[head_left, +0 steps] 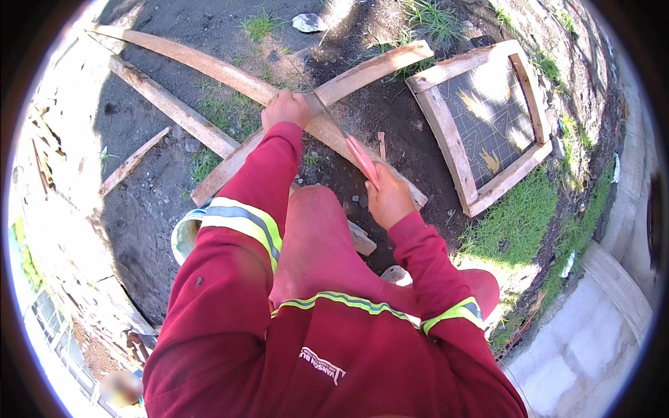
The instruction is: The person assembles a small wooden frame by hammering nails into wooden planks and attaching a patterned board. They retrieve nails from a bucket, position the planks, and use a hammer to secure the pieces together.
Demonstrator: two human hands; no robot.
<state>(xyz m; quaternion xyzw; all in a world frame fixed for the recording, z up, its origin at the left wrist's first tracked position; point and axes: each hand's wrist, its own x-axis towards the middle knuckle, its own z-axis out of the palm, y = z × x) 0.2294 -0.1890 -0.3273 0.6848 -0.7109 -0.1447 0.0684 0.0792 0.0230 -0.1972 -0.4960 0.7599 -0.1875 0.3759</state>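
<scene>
A long wooden plank [209,66] runs from the far left toward the right, crossing a second wooden plank [376,72] ahead of me. My left hand [286,110] is closed over the long plank near the crossing, pressing on it. In my right hand [389,198] is a handsaw [362,161], its red handle partly hidden by the fingers. The saw's thin blade shows almost edge-on and slants up and left across the long plank, close to the right of my left hand. I cannot tell how deep the blade sits in the wood.
At right lies a wooden frame [449,132] around a dark printed panel [488,115]. Another board [174,108] and a short stick [134,161] lie at left. A bucket [185,237] stands by my left arm. Grass [512,223] and a pale stone [309,23] dot the soil.
</scene>
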